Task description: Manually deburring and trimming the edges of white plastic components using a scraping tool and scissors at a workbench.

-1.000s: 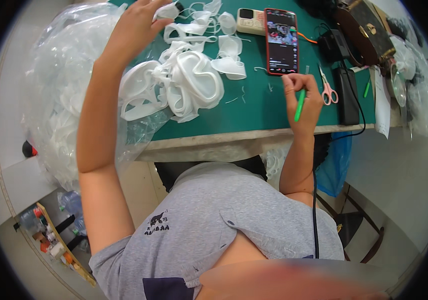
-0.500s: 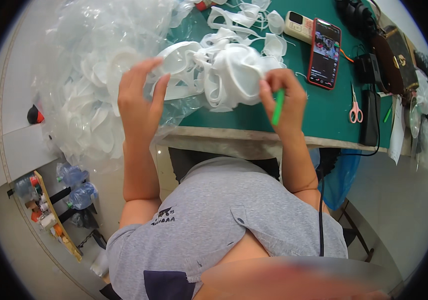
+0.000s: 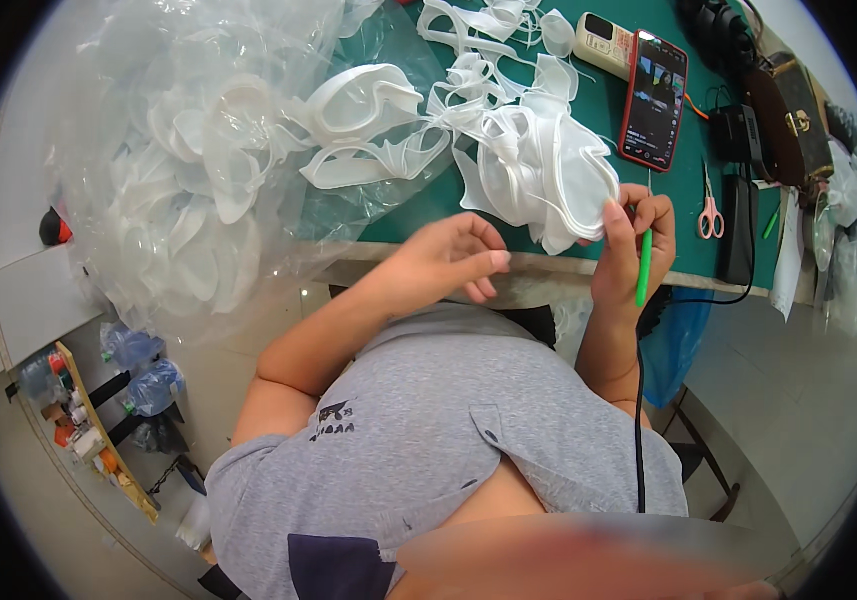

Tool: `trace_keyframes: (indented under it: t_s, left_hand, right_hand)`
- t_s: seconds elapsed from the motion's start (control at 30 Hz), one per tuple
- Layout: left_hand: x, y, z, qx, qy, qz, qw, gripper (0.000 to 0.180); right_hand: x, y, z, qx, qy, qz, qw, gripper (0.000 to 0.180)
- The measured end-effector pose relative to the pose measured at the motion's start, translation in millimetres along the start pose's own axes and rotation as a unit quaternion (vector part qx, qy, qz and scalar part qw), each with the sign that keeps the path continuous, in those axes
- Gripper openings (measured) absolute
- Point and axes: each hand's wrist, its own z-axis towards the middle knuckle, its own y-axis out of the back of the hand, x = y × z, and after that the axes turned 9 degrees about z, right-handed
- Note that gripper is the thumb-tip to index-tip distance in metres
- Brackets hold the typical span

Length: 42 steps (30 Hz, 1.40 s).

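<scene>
My right hand (image 3: 636, 245) pinches the right edge of a bunch of white moulded cup-shaped pieces (image 3: 548, 175). The same hand grips a slim green-handled tool (image 3: 644, 268), whose kind I cannot make out; a thin pale tip seems to show above the fingers. Below and left of the bunch is my left hand (image 3: 458, 260), with nothing in it and its fingers apart, over the table's front edge. More white pieces, a curved shell (image 3: 358, 100) and a cut-out frame (image 3: 378, 160), lie on clear plastic to the left.
A large clear plastic bag (image 3: 198, 180) full of white pieces covers the left side. On the green table (image 3: 418, 222) are white offcuts (image 3: 493, 25), a phone (image 3: 654, 105) leaning on a cream box (image 3: 603, 45), and pink scissors (image 3: 710, 215). A black cable (image 3: 640, 430) hangs at right.
My left hand has moved from beside the bag, right and nearer to me. My right hand has shifted right and nearer, with the white bunch and green-handled tool; a shell and frame now lie apart.
</scene>
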Motion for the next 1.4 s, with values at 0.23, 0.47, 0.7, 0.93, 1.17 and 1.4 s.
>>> trace_keyframes:
  t_s: [0.23, 0.47, 0.7, 0.93, 1.17, 1.4]
  left_hand:
    - [0, -18, 14, 0.030, -0.040, -0.375, 0.926, 0.054]
    - [3, 8, 6, -0.141, -0.164, -0.280, 0.935, 0.048]
    - [-3, 5, 5, -0.101, -0.185, -0.373, 0.903, 0.054]
    - [-3, 3, 5, -0.086, -0.216, -0.362, 0.903, 0.061]
    - [4, 1, 11, -0.143, -0.245, -0.228, 0.932, 0.065]
    - [15, 7, 7, -0.059, -0.194, -0.160, 0.966, 0.070]
  right_hand:
    - [18, -3, -4, 0.060, -0.089, 0.110, 0.988, 0.026]
    - [9, -1, 10, 0.051, 0.048, -0.282, 0.957, 0.027]
    - [5, -36, 22, 0.268, 0.140, -0.325, 0.896, 0.031]
    - [-6, -41, 24, 0.290, 0.209, -0.322, 0.876, 0.037]
    - [-7, -40, 20, 0.269, 0.252, -0.223, 0.902, 0.034]
    - [-11, -35, 92, -0.041, 0.133, 0.038, 0.990, 0.027]
